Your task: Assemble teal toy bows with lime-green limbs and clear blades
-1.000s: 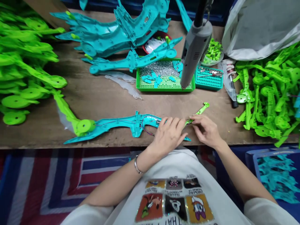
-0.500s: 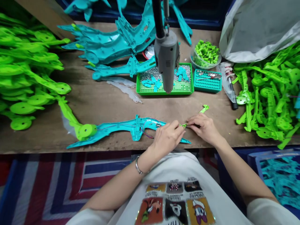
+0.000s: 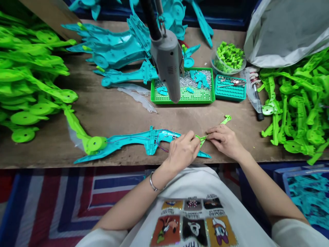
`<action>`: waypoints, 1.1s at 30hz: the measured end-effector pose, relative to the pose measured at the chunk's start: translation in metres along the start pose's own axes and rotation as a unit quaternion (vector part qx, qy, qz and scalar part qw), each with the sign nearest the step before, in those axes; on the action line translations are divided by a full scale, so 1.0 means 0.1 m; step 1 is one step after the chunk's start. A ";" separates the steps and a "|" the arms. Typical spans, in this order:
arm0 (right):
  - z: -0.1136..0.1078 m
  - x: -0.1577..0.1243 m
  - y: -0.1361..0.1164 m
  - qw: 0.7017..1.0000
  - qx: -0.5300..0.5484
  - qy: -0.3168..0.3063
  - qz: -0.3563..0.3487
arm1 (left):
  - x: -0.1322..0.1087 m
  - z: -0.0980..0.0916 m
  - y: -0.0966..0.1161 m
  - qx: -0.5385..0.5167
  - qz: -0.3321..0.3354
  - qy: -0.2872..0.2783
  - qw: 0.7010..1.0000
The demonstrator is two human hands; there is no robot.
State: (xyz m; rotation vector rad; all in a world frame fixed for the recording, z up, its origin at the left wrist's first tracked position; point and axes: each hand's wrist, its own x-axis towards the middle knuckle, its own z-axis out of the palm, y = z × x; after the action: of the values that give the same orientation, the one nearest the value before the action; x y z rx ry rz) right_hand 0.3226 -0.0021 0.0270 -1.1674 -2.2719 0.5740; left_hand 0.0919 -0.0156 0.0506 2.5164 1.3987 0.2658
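A long turquoise plastic bow-shaped part point(image 3: 137, 138) lies along the table's front edge, with thin red and blue wires on it. At its left end a green arm with a round disc point(image 3: 97, 144) is joined on. My left hand point(image 3: 183, 149) is closed over the turquoise part's right end, its fingers pinching the left side of a green plastic arm point(image 3: 203, 139). My right hand point(image 3: 224, 141) is closed on the same green arm a little further right. The arm's hooked tip point(image 3: 227, 119) sticks out beyond the right fingers.
A grey electric screwdriver point(image 3: 169, 65) hangs over a green tray point(image 3: 182, 100) of screws and turquoise pieces. To its right are a teal box point(image 3: 230, 92) and a tub of green pieces point(image 3: 228, 60). Green parts point(image 3: 33, 79) pile up left, more green arms point(image 3: 295, 109) right.
The hanging screwdriver has swung left. More of the green arm shows between my hands, and my right hand sits slightly further right. The turquoise part stays in place.
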 end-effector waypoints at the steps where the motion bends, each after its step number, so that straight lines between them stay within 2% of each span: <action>1: 0.00 -0.01 0.01 1.000 -0.004 0.000 -0.008 | 0.01 0.00 0.01 -0.008 -0.017 0.006 1.000; 10: 0.01 -0.06 0.02 0.999 -0.020 -0.009 -0.026 | 0.12 0.00 0.09 -0.047 -0.110 -0.019 0.993; 15: 0.03 -0.07 0.02 0.999 -0.021 -0.001 -0.026 | 0.15 0.02 0.16 -0.019 -0.121 -0.042 0.992; 17: 0.03 -0.08 0.01 0.999 -0.032 -0.005 -0.034 | 0.16 0.00 0.16 0.007 -0.089 -0.058 0.994; 21: 0.02 -0.09 -0.01 0.997 -0.062 -0.010 -0.043 | 0.16 -0.11 0.09 0.044 0.038 -0.117 0.992; 24: 0.02 -0.09 -0.02 0.997 -0.072 -0.010 -0.038 | 0.14 -0.22 0.03 0.060 0.078 -0.146 0.984; 28: 0.02 -0.08 -0.04 0.996 -0.084 -0.010 -0.030 | 0.09 -0.27 0.03 0.108 0.113 -0.157 0.975; 33: 0.00 -0.06 -0.07 0.994 -0.105 -0.027 -0.020 | -0.08 -0.22 -0.06 0.140 0.186 -0.145 0.962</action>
State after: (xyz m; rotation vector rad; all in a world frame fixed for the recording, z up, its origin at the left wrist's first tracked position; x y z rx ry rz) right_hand 0.3212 -0.0114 0.0294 -1.2149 -2.4416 0.3623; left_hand 0.0766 -0.0161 0.0693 2.8913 0.8988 -0.2474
